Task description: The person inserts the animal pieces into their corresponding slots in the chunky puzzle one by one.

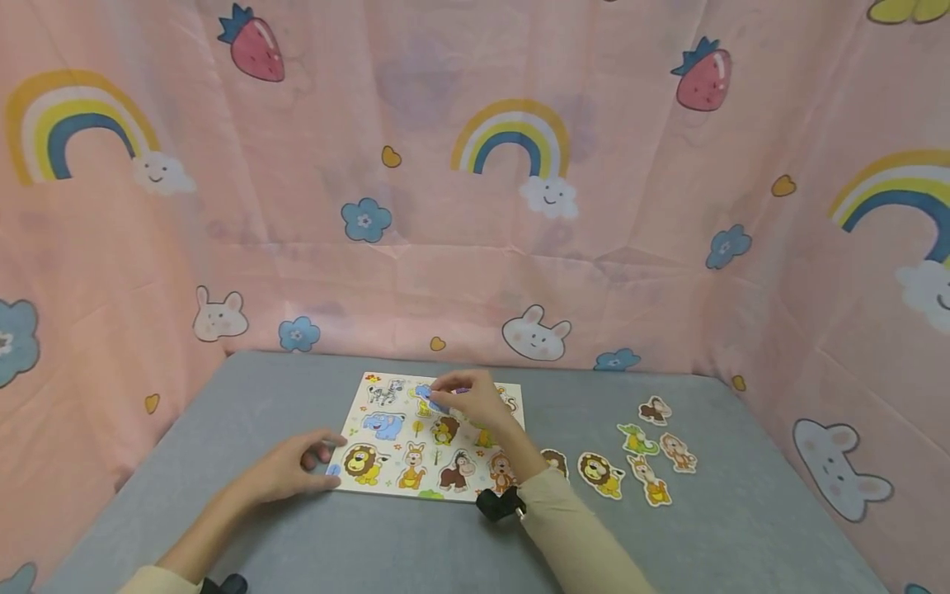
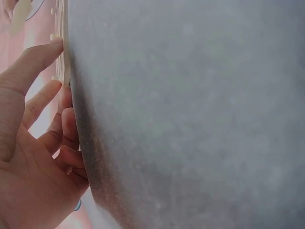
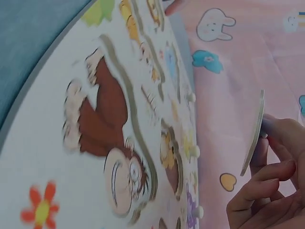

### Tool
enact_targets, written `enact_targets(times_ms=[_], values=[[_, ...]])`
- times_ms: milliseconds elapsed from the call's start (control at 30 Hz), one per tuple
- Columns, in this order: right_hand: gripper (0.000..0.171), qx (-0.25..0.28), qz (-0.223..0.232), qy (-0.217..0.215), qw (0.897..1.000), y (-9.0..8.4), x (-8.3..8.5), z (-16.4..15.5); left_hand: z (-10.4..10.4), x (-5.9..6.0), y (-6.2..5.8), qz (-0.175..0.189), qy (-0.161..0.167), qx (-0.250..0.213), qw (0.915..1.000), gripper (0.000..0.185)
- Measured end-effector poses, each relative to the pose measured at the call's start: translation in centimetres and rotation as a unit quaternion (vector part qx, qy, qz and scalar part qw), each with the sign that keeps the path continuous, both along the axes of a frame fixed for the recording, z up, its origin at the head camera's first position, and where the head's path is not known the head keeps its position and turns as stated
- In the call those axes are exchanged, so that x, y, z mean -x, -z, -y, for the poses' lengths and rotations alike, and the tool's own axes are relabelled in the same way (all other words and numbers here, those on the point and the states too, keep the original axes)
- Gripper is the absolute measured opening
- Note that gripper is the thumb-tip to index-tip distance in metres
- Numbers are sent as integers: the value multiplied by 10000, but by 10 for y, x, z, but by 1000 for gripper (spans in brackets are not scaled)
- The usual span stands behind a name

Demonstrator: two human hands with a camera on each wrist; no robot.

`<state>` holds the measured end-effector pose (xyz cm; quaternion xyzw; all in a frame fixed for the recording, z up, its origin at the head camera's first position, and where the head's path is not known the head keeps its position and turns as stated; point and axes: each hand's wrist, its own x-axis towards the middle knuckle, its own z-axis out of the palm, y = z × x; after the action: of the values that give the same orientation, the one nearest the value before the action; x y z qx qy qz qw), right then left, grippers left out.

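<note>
A wooden animal puzzle board (image 1: 356, 483) lies on the grey table (image 1: 668, 536), with several animal pieces set in it. My right hand (image 1: 448, 391) hovers over the board's far middle and pinches a thin blue piece (image 1: 429, 397) by its peg. In the right wrist view that piece (image 3: 252, 138) shows edge-on between my fingertips (image 3: 279, 169), lifted off the board (image 3: 38, 157) beyond a brown gorilla piece (image 3: 102, 124). My left hand (image 1: 321, 454) rests on the table at the board's near left corner. Its thumb (image 2: 33, 59) touches the board's edge (image 2: 64, 62), the other fingers loosely curled.
Several loose animal pieces lie on the table right of the board: a lion (image 1: 601, 474), a crocodile (image 1: 637, 440), two monkeys (image 1: 656, 410) (image 1: 678, 452) and a yellow animal (image 1: 651, 481). Pink patterned cloth (image 1: 475, 206) walls in the table on three sides.
</note>
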<state>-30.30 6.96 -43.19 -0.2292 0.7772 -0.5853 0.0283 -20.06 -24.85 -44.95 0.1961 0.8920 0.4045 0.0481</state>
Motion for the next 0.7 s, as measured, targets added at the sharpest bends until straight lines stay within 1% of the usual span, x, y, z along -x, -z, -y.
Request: enact_targets(times_ms=[167,467,533,700], values=[[9,122,-161,-50,9998,0,-1,12,0,-1,0,-13,-4,-15,10000,51],[10,382,-19,18,9993,5,-7,32,-1,-1,-1,21,-42,-60,10000,51],[9,367,17,51,9993,6,-7,35,-1,-2,-2,36,-35,-68,10000,51],[7,201,-118,47,9997,11,-8,42,-1,-2,-3,42,-16,-27,10000,52]])
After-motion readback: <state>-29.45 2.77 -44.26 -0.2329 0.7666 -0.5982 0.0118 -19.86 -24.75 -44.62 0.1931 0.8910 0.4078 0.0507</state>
